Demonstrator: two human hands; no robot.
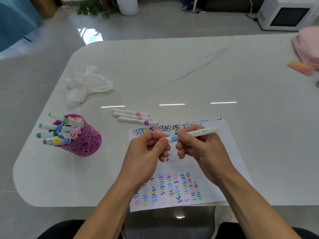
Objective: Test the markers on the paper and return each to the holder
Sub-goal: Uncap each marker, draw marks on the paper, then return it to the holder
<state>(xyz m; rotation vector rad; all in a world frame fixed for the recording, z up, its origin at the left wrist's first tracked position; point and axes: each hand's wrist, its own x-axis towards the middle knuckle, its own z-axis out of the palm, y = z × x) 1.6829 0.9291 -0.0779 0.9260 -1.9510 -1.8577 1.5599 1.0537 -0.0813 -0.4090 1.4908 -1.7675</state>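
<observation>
Both hands hold one white marker with a light-blue band (198, 132) above the paper (229, 147). My left hand (148, 152) pinches the marker's left end, hiding whether a cap is on. My right hand (198, 147) grips its barrel just right of the blue band. The paper lies at the table's near edge, covered in rows of coloured squiggles. A purple cut-out holder (84, 144) stands to the left with several markers in it. Three more white markers (134, 116), with pink and purple bands, lie side by side on the table beyond the paper.
A crumpled white tissue (86, 83) lies at the far left of the white table (189, 69). A pink cloth (307, 45) and an orange-pink block (300, 67) sit at the far right edge. My dark-clad knees show below the table's edge.
</observation>
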